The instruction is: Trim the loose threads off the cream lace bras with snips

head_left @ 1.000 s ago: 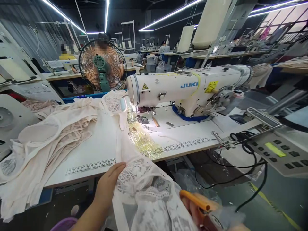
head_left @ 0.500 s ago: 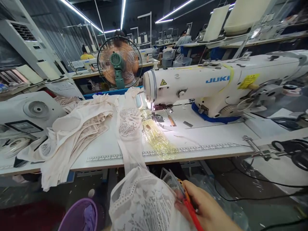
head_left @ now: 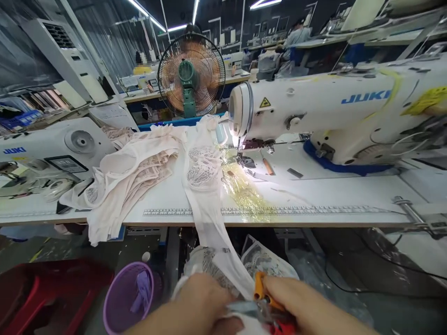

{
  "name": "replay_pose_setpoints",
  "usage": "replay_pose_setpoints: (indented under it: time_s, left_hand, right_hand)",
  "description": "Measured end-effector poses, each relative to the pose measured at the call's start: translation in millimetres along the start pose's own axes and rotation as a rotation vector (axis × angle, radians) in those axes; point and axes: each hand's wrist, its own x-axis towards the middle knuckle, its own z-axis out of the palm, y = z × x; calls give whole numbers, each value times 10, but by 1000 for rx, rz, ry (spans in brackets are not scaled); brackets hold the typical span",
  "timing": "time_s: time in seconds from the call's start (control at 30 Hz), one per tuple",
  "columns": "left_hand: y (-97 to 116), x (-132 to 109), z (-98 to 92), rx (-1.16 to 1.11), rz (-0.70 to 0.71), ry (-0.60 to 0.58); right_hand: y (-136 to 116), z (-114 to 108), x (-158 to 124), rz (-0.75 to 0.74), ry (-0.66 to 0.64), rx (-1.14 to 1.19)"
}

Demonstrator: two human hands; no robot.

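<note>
My left hand (head_left: 204,302) is closed on white lace fabric (head_left: 209,223) at the bottom of the head view. The fabric runs as a long strip from my hands up over the table edge toward the needle of the white JUKI sewing machine (head_left: 335,116). Just to the right, my right hand (head_left: 300,304) is closed on an orange-handled thread snipper (head_left: 263,300), its blades touching the fabric. A pile of cream lace garments (head_left: 132,172) lies on the white table (head_left: 314,195) to the left.
A purple bin (head_left: 127,298) and a red crate (head_left: 49,293) stand on the floor at the lower left. A standing fan (head_left: 191,77) is behind the table. A second JUKI machine (head_left: 45,149) sits at the left. Other workers sit at far tables.
The view has swung left and down. My left hand has come back onto the lace beside my right hand, and the snipper has met the fabric between them.
</note>
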Motion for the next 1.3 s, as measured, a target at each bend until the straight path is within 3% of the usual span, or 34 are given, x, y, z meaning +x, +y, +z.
replay_pose_setpoints:
  time_s: [0.1, 0.2, 0.37, 0.53, 0.6, 0.67, 0.83, 1.07, 1.3]
  left_hand:
    - [36, -106, -416, -86, -142, -240]
    - [-92, -238, -698, -218, -315, -330]
    - [-455, -431, -702, -425, -569, -385]
    - [-579, -275, -550, -271, -515, -484]
    - [-498, -133, -429, -225, -478, -422]
    - [-371, 6, -275, -246, -422, -290]
    - [-117, 224, 18, -547, -399, -12]
    - [-154, 311, 47, -1099, -593, -24]
    - [-150, 349, 82, -1160, -728, 46]
  right_hand:
    - [99, -206, -17, 13, -37, -27]
    - [223, -311, 56, 2, -41, -47]
    - [314, -311, 234, 4, -34, -12]
    - [209, -270, 402, -9, -119, -92]
    - [146, -277, 459, 14, -166, -113]
    - [97, -300, 496, 38, -188, -97]
    - [108, -399, 486, 55, -196, -70]
    - [215, -495, 461, 43, -173, 18]
    - [185, -509, 475, -30, -162, -22]
